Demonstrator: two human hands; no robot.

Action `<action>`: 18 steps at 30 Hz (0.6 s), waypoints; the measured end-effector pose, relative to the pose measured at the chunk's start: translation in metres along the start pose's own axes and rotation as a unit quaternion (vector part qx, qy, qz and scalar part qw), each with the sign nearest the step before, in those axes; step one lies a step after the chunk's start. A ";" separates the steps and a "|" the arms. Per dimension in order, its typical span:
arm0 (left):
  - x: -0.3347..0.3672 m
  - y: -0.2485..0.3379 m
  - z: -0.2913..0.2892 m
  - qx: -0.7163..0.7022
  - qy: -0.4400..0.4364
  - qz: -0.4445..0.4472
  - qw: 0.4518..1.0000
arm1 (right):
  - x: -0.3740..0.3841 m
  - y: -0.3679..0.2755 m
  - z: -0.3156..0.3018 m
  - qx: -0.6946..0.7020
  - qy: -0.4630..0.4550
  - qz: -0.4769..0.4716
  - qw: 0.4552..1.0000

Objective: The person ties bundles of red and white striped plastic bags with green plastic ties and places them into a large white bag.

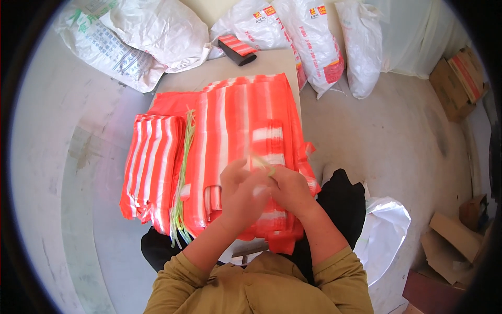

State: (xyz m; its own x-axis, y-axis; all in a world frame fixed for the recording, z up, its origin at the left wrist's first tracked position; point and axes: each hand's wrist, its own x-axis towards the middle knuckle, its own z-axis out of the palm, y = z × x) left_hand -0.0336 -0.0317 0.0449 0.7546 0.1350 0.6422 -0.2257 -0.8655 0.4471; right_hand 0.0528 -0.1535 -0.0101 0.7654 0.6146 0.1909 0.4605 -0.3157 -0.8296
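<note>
Red-and-white striped plastic bags lie in a large flat stack (235, 115) on the table in front of me. Over its near part, my two hands come close together. My right hand (293, 189) is closed, pinching a thin yellow-green plastic strip (260, 161) that sticks up between the hands. My left hand (244, 192) is smeared by motion, so its grip does not show. Just under the hands is a smaller folded bundle of the striped bags (269, 137). Left of the stack runs a bunch of loose green strips (181, 191), beside another striped bag pile (151, 162).
A dark block with a striped top (238, 49) sits at the table's far edge. Stuffed white sacks (157, 31) lean along the back. Cardboard boxes (454, 86) stand at the far right, with opened cardboard (451, 246) nearer. A white sack (384, 235) is by my right leg.
</note>
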 end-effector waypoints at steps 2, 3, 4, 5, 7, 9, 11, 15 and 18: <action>-0.007 -0.011 0.001 -0.001 0.073 0.105 0.992 | 0.001 -0.002 -0.001 -0.003 -0.005 0.012 1.000; -0.011 -0.017 0.002 -0.001 0.073 0.105 0.992 | 0.002 -0.003 -0.002 -0.007 -0.010 0.024 1.000; -0.015 -0.025 0.003 0.004 -0.007 0.085 0.996 | 0.002 -0.002 -0.002 -0.007 -0.010 0.023 1.000; -0.017 -0.029 0.005 0.008 -0.087 0.063 0.994 | 0.002 -0.002 -0.001 -0.003 -0.013 0.015 1.000; -0.020 -0.030 0.014 -0.065 -0.101 -0.048 0.992 | 0.002 -0.002 -0.002 0.000 -0.015 0.007 1.000; -0.021 -0.031 0.017 -0.138 -0.116 -0.158 0.971 | 0.001 -0.005 -0.003 0.035 -0.025 -0.008 0.999; -0.018 -0.034 0.016 -0.151 -0.160 -0.156 0.963 | 0.000 -0.005 -0.006 0.029 -0.029 -0.015 0.999; -0.005 -0.030 0.013 -0.082 -0.163 -0.079 0.980 | 0.001 -0.009 -0.012 0.048 -0.047 0.012 0.998; -0.005 -0.031 0.013 -0.070 -0.190 -0.130 0.971 | 0.001 -0.004 -0.009 0.047 -0.049 0.025 0.997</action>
State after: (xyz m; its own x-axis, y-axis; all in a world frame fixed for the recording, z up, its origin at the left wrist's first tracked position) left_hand -0.0226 -0.0120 0.0200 0.9642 0.1290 0.2318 -0.0588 -0.7482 0.6608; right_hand 0.0554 -0.1579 -0.0020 0.7372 0.6683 0.0995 0.3746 -0.2816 -0.8834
